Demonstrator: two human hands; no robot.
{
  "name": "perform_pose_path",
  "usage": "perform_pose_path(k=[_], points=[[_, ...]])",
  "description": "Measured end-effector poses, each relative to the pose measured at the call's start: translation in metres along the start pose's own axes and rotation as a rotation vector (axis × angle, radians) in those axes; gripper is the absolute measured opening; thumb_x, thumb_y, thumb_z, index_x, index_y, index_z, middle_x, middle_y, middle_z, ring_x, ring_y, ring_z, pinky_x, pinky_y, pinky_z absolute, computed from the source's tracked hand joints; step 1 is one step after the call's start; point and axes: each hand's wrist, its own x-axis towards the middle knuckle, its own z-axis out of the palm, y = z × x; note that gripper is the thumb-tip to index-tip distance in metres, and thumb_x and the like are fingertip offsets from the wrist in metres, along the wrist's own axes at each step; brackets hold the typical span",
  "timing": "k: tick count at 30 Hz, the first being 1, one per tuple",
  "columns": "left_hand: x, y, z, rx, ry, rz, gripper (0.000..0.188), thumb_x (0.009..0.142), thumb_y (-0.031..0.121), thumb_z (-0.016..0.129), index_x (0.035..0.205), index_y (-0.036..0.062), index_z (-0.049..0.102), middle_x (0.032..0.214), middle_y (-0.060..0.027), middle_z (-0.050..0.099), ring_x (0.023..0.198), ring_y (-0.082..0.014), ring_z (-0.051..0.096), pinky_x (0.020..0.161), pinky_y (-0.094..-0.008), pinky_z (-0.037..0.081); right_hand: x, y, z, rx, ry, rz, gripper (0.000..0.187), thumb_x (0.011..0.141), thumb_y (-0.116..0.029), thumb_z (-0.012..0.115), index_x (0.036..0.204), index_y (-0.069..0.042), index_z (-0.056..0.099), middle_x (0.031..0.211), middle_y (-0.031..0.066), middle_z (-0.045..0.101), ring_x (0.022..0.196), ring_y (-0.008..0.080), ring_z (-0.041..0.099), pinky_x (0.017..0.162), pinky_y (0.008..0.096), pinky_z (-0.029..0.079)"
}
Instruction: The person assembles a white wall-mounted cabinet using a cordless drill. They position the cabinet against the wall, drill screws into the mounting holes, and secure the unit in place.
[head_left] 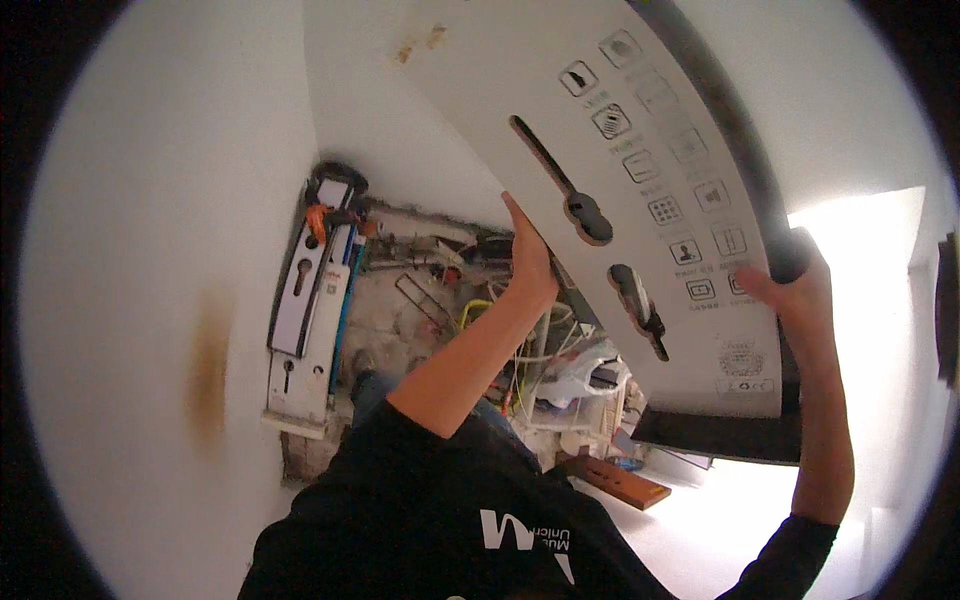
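Note:
A large white box point(560, 60) with dark sides fills the upper right, tilted at a slant. Rows of small black icons and dark instrument-like shapes are printed or cut on its face. Against its left edge my left hand point(533, 265) is pressed from below, its fingers partly hidden behind the box. My right hand point(803, 290) wraps the right edge, thumb lying on the printed face, its other fingers behind. Both hands bear the box, raised above the floor.
Long white lock-plate-like pieces point(300, 290) lean by the left wall. The littered floor point(400, 315) holds tools, yellow cable point(472, 312) and a white plastic bag point(575, 378). Below the box lies a brown wooden board point(622, 484). White walls point(150, 230) stand close at left and ahead.

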Motion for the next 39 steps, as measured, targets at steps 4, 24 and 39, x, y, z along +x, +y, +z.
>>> perform_pose_path(k=[4, 24, 39], points=[[-0.01, -0.006, -0.032, 0.078, -0.119, -0.09, 0.076, 0.077, 0.07, 0.036, 0.126, 0.0124, 0.039, 0.123, -0.0096, 0.045, 0.11, -0.0268, 0.046, 0.09, -0.045, 0.039, -0.017, 0.021, 0.01, 0.052, -0.004, 0.113, 0.052, 0.058, -0.026, 0.079, 0.091, 0.002, 0.051, 0.079, 0.0123, 0.061, 0.067, 0.0166, 0.06, 0.06, 0.0272, 0.05], [0.036, 0.154, -0.12, 0.749, 0.25, 0.161, 0.071, 0.084, 0.061, 0.038, 0.133, 0.0099, 0.031, 0.136, -0.0079, 0.034, 0.121, -0.0268, 0.035, 0.098, -0.0415, 0.031, -0.153, 0.161, 0.023, 0.122, 0.491, 0.665, 0.043, 0.063, -0.022, 0.078, 0.088, 0.001, 0.05, 0.081, 0.0097, 0.06, 0.071, 0.0153, 0.057, 0.065, 0.0257, 0.047], [0.102, 0.024, -0.09, 0.894, 0.243, -0.36, 0.072, 0.08, 0.058, 0.046, 0.133, 0.0121, 0.032, 0.138, -0.0055, 0.032, 0.124, -0.027, 0.032, 0.101, -0.0455, 0.029, -0.275, 0.277, 0.11, 0.085, 0.421, 1.262, 0.05, 0.056, -0.034, 0.077, 0.081, -0.002, 0.049, 0.071, 0.0115, 0.059, 0.065, 0.0253, 0.058, 0.061, 0.035, 0.045]])
